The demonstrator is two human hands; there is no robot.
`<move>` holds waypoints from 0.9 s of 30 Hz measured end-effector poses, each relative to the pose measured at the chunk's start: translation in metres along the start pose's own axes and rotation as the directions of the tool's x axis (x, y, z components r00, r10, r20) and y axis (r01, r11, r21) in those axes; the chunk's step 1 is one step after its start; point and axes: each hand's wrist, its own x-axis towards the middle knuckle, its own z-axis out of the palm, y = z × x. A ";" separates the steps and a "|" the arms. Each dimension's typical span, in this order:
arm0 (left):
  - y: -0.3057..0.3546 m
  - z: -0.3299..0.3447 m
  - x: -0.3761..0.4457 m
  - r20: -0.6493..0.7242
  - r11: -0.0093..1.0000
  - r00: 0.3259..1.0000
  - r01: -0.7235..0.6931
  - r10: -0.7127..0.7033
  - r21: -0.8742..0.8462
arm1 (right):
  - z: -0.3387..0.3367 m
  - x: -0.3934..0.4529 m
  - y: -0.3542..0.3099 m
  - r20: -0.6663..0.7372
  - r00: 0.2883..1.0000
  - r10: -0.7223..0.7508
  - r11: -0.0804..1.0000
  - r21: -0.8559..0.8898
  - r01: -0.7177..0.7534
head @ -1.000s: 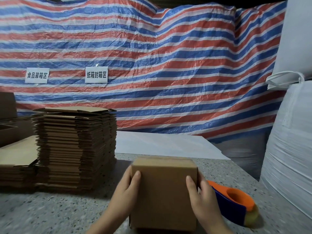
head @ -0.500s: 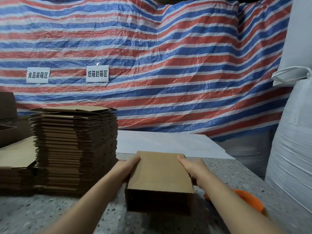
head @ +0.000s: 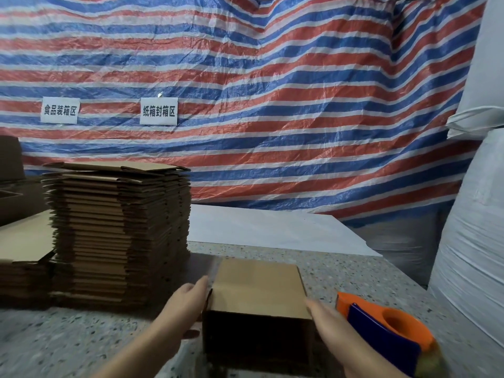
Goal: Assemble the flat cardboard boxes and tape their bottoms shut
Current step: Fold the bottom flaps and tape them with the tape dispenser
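Head view shows you an assembled cardboard box [head: 257, 290] standing on the speckled surface [head: 81, 339] right in front of you, its closed top face toward the camera and its near side in shadow. Your left hand [head: 188, 300] lies flat against the box's left edge, fingers straight and together, pressing rather than wrapping. Your right hand [head: 326, 321] sits at the box's right near corner with fingers extended along the side; from here you cannot tell whether the fingertips curl under the edge.

Just beside your right hand, touching or nearly touching the wrist, lies the tape dispenser [head: 387, 331], orange with a blue blade guard, its roll end pointing off the lower right. To your left, a tall stack of flat boxes [head: 120, 236] stands near the box's far left corner, with a narrow strip of bare surface between them. A lower stack [head: 24, 257] leans against it farther left, and more folded cardboard [head: 11, 170] rises behind that.

Beyond the box, the surface runs open to a white board [head: 270, 230] lying flat at the far edge. Open room also shows to the right of the box, past the dispenser, up to the big white woven sacks [head: 474, 241]. A striped tarp [head: 272, 91] hangs behind, with two paper signs [head: 158, 111] pinned on it.
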 end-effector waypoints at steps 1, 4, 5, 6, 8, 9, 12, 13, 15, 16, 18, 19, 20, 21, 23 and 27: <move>-0.003 0.001 -0.008 0.025 0.999 0.999 -0.030 0.029 0.013 | 0.003 -0.006 0.001 0.013 1.000 -0.016 1.000 -0.003 0.016; 0.005 0.011 -0.007 0.026 0.984 0.985 -0.172 0.171 0.053 | 0.013 0.006 -0.011 0.015 0.997 -0.072 0.997 -0.011 0.072; 0.013 0.015 0.002 0.004 0.979 0.980 -0.197 0.197 0.050 | 0.017 0.017 -0.020 0.003 0.995 -0.099 0.995 0.001 0.099; 0.024 0.017 0.014 -0.028 0.978 0.978 -0.208 0.209 0.029 | 0.020 0.031 -0.032 -0.007 0.992 -0.126 0.992 0.031 0.126; 0.046 0.021 0.051 -0.098 0.978 0.974 -0.207 0.206 -0.009 | 0.028 0.068 -0.058 -0.018 0.984 -0.177 0.979 0.104 0.178; 0.057 0.023 0.070 -0.129 0.979 0.970 -0.206 0.205 0.007 | 0.031 0.086 -0.071 -0.031 0.982 -0.189 0.973 0.129 0.191; 0.082 0.028 0.133 -0.174 0.968 0.953 -0.237 0.248 0.083 | 0.045 0.147 -0.104 -0.033 0.980 -0.195 0.968 0.153 0.198; 0.088 0.030 0.154 -0.175 0.967 0.952 -0.238 0.251 0.093 | 0.050 0.168 -0.112 -0.023 0.981 -0.195 0.967 0.162 0.196; 0.095 0.033 0.192 -0.166 0.969 0.956 -0.234 0.244 0.078 | 0.060 0.205 -0.127 -0.002 0.981 -0.192 0.966 0.177 0.190; 0.097 0.035 0.210 -0.163 0.971 0.957 -0.232 0.239 0.056 | 0.064 0.223 -0.132 0.015 0.981 -0.193 0.965 0.182 0.187; 0.098 0.040 0.246 -0.159 0.976 0.963 -0.216 0.218 0.029 | 0.071 0.256 -0.140 0.063 0.981 -0.183 0.970 0.177 0.169; 0.097 0.042 0.264 -0.159 0.978 0.965 -0.205 0.207 0.029 | 0.076 0.273 -0.142 0.086 0.981 -0.174 0.973 0.167 0.158; 0.096 0.044 0.281 -0.159 0.980 0.967 -0.196 0.197 0.022 | 0.081 0.290 -0.143 0.101 0.980 -0.171 0.975 0.159 0.154; 0.094 0.046 0.298 -0.155 0.982 0.970 -0.190 0.188 0.008 | 0.086 0.306 -0.144 0.108 0.979 -0.174 0.977 0.143 0.158; 0.087 0.049 0.329 -0.161 0.985 0.973 -0.171 0.168 -0.008 | 0.098 0.338 -0.143 0.110 0.979 -0.170 0.982 0.102 0.159; 0.070 0.056 0.372 -0.203 0.990 0.970 -0.128 0.136 0.055 | 0.117 0.376 -0.134 0.093 0.978 -0.187 0.982 -0.024 0.190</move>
